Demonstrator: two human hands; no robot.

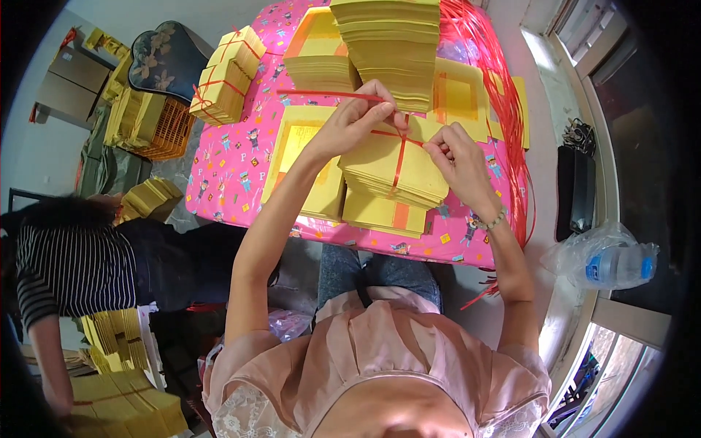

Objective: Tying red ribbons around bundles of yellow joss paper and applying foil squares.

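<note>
A stack of yellow paper sheets (365, 162) lies in front of me on other yellow paper, with a red plastic strip (401, 164) running down over its front and across its top. My left hand (358, 120) is closed on the red strip above the stack, and one loose length of it sticks out to the left. At the stack's right edge, my right hand (461, 162) pinches the other part of the strip between thumb and fingers. The strip crosses itself on the stack between my hands.
The table has a pink patterned cover (226, 171). A tall yellow paper stack (391, 55) stands behind my hands; tied bundles (223, 87) sit far left. Long red strips (504, 95) hang over the right edge. A person in a striped top (77, 255) bends over bundles at left.
</note>
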